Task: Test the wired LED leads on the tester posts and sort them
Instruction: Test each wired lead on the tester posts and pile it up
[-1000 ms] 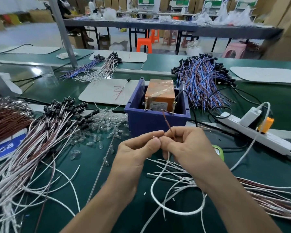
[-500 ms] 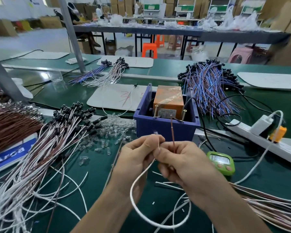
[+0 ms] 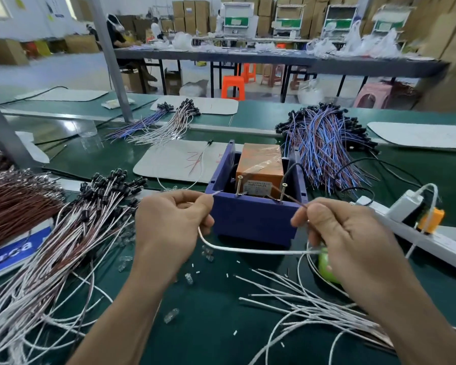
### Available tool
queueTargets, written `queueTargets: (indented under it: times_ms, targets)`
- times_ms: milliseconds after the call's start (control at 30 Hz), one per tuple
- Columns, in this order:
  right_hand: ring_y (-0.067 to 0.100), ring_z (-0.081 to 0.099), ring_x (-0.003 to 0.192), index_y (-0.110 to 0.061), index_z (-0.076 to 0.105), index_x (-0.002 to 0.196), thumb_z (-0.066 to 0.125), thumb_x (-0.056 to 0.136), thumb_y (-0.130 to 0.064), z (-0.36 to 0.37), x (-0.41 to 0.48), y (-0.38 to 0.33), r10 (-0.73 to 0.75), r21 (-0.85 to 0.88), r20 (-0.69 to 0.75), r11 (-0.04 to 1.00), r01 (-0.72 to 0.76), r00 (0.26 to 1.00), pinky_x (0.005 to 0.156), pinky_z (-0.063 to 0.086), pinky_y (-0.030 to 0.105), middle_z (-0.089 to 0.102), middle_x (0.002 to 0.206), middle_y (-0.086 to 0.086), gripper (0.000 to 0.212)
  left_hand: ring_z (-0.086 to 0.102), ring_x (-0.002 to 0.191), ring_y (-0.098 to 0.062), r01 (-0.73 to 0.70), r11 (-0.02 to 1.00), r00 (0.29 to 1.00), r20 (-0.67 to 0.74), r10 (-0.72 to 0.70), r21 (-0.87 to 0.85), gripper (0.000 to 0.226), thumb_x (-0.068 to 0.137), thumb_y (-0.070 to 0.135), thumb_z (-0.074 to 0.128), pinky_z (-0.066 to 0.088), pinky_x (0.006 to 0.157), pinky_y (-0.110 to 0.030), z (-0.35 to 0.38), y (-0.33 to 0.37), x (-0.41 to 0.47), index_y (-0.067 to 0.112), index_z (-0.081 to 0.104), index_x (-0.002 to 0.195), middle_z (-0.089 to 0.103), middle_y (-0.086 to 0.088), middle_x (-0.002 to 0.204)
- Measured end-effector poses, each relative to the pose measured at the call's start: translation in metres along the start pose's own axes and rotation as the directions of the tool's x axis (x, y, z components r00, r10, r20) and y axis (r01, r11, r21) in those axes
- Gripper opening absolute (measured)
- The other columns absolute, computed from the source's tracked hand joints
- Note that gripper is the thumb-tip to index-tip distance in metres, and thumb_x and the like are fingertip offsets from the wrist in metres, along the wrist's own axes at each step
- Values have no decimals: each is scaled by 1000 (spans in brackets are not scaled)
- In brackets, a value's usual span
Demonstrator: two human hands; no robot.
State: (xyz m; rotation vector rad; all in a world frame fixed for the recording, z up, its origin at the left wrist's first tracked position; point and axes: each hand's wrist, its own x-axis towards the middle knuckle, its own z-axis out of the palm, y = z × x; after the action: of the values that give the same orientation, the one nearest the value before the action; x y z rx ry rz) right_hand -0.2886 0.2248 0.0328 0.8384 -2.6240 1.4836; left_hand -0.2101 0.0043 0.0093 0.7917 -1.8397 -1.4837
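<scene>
Green matting covers the bench (image 3: 208, 325) of a workshop, with further benches, stools and stacked cartons behind. At the middle stands a blue plastic bin (image 3: 253, 219) holding an orange tester (image 3: 261, 164). Two upright screw posts rise at the tester's near edge, the left post (image 3: 238, 185) and the right post (image 3: 283, 192).

The left hand (image 3: 169, 222) is just left of the bin, thumb and forefinger pinching the white wire (image 3: 248, 250) near its stripped end. The bare tip points at the bin's front left corner, short of the left post. The right hand (image 3: 345, 233) is at the bin's front right corner, its fingers pinching the brown wire (image 3: 290, 197). This wire slants up and left past the foot of the right post; whether it touches the post cannot be told. Between the hands the white wire sags in a shallow loop in front of the bin.

A heap of white-and-brown leads (image 3: 77, 233) with black caps lies to the left, and a heap of blue-and-brown leads (image 3: 324, 148) lies behind the bin to the right. Loose white wires (image 3: 300, 304) fan across the near right. Clear LEDs (image 3: 171, 314) are scattered on the mat. A green timer (image 3: 327, 267) shows partly behind the right hand, and a white power strip (image 3: 419, 233) lies at the right.
</scene>
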Motion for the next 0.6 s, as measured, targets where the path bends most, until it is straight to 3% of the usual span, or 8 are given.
queueTargets:
  times_ms: [67, 200, 300, 433, 600]
  targets:
    - [13, 55, 55, -37, 69, 82, 42, 96, -51, -2, 4, 4, -23, -126, -64, 992, 15, 998, 58, 47, 38, 63, 61, -5, 33, 68, 49, -9, -111, 972, 993, -16, 117, 206, 19, 86, 22, 81, 59, 56, -28, 7, 3, 5, 24, 75, 68, 70, 6, 55]
    - [11, 53, 52, -32, 61, 78, 53, 96, -37, 3, 12, 11, -11, -165, -106, 986, -7, 994, 57, 48, 37, 63, 60, -13, 21, 62, 50, 0, -212, 863, 969, -18, 248, 459, 21, 79, 33, 84, 44, 48, -11, 16, 1, 11, 30, 73, 62, 64, 23, 54]
    - [11, 56, 54, -32, 61, 81, 57, 95, -37, 3, 16, 19, -27, -159, -102, 987, 10, 994, 53, 51, 36, 64, 60, -14, 15, 60, 54, -3, -245, 839, 948, -60, 312, 487, 22, 78, 36, 85, 38, 48, -12, 20, -5, 12, 32, 71, 62, 63, 25, 57]
    - [19, 54, 54, -30, 63, 82, 60, 92, -34, 2, 14, 28, -35, -113, -123, 993, 21, 992, 53, 55, 47, 63, 62, -7, 10, 60, 51, -5, -273, 859, 935, -90, 343, 433, 20, 79, 38, 84, 49, 57, -26, 24, -6, 8, 33, 72, 65, 64, 24, 57]
    - [24, 58, 57, -32, 65, 86, 60, 89, -38, 5, 6, 35, -22, -67, -157, 998, 12, 987, 56, 58, 50, 63, 62, -3, 8, 55, 46, 1, -281, 881, 932, -109, 345, 381, 25, 78, 32, 86, 38, 49, -10, 29, -4, 10, 35, 69, 60, 62, 25, 54]
